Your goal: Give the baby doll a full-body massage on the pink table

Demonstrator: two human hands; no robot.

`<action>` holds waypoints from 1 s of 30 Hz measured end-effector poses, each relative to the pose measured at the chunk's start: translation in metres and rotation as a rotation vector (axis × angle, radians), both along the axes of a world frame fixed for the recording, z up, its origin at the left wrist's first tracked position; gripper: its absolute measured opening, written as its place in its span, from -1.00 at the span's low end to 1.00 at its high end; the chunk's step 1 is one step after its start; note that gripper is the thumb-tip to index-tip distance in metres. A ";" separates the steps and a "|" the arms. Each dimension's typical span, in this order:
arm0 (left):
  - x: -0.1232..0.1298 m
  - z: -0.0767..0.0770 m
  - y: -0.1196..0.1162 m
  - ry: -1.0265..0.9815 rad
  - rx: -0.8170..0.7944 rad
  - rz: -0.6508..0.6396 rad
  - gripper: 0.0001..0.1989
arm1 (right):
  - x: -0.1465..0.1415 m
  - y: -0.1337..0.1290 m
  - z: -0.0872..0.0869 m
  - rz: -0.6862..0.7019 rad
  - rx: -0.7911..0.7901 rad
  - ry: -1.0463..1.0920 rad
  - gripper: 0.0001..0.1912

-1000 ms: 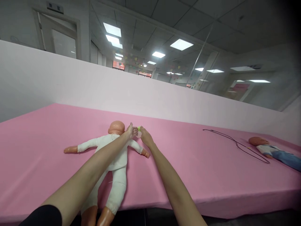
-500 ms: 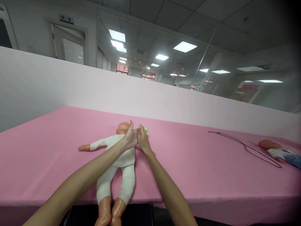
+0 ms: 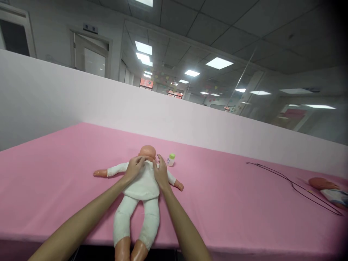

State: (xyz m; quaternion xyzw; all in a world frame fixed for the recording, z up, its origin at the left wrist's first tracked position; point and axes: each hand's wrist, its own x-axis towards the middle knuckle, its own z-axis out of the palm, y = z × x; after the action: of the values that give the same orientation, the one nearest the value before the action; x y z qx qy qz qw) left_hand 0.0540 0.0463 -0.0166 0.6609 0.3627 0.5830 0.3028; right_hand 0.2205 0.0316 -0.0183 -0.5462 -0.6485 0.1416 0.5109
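A baby doll (image 3: 143,186) in a white cloth suit lies on the pink table, its bald head towards the wall and its legs over the near edge. My left hand (image 3: 134,167) rests at the doll's upper back near the neck, fingers bent inward. On the other shoulder lies my right hand (image 3: 161,171), with its fingers apart and nothing seen in them. What the left fingertips touch at the collar is too small to tell. Just beyond my right hand stands a small bottle (image 3: 171,160) with a green cap.
The pink table (image 3: 223,195) meets a low white wall (image 3: 190,119) at the back. A thin dark cord (image 3: 290,180) lies looped at the right, beside a second doll (image 3: 330,192) at the far right edge.
My hands were close together over the doll's shoulder; now they are apart, the left one further left at the neck. The bottle has come into fuller view. The camera view has shifted slightly.
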 end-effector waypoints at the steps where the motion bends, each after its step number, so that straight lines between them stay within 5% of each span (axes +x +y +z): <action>1: -0.009 -0.007 0.003 0.055 0.031 0.061 -0.57 | 0.002 0.001 -0.007 0.001 0.020 -0.045 -0.39; 5: -0.034 -0.027 0.012 0.278 0.109 0.212 -0.70 | 0.001 -0.001 -0.021 0.027 0.073 -0.191 -0.57; 16: -0.037 -0.029 0.014 0.579 0.109 0.143 -0.72 | 0.000 0.008 -0.025 0.018 0.013 -0.357 -0.89; 24: -0.036 -0.010 -0.004 0.658 0.235 0.163 -0.76 | 0.000 -0.012 -0.005 0.060 0.100 -0.435 -0.79; 30: -0.039 0.002 -0.015 0.684 0.158 -0.047 -0.82 | 0.000 -0.026 0.002 0.268 -0.045 -0.329 -0.84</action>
State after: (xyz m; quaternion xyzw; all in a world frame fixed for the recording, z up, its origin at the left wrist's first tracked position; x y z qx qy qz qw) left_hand 0.0154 0.0309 -0.0148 0.8477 0.3813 0.3469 0.1249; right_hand 0.2208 0.0058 -0.0159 -0.4822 -0.7866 0.1319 0.3624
